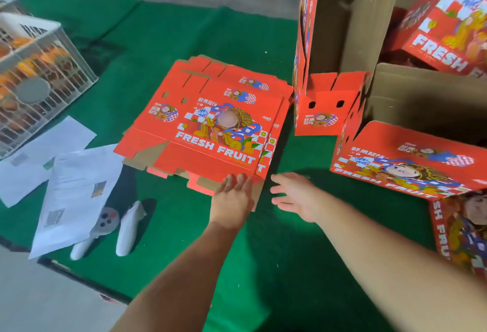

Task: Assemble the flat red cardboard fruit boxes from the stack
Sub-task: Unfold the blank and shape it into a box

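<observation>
The stack of flat red boxes (208, 120) lies in the middle of the frame on the green mat (184, 31), printed side up, its layers slightly fanned so that brown cardboard edges show along the lower left. The left hand (233, 199) reaches in from the bottom centre with its fingers straight and together; the fingertips rest on the lower edge of the top sheet and hold nothing. The right hand (295, 196) sits just to the right of the stack's lower right corner, fingers spread and relaxed, pointing left toward the stack. It hovers close to that corner and holds nothing; whether it touches the cardboard cannot be told.

How many sheets the stack holds is hard to make out, since only the edges of the lower ones peek out. To the right, an assembled box (326, 105) stands on end with its tall flaps open, and another assembled box (405, 163) lies on its side, cut off by the right edge. More red boxes at the upper right and lower right are only partly in frame. At the left, a white wire crate (39, 73) with orange fruit is cut off by the edge, and paper sheets (73, 194) lie below it, partly covering two white controllers (129, 228).
</observation>
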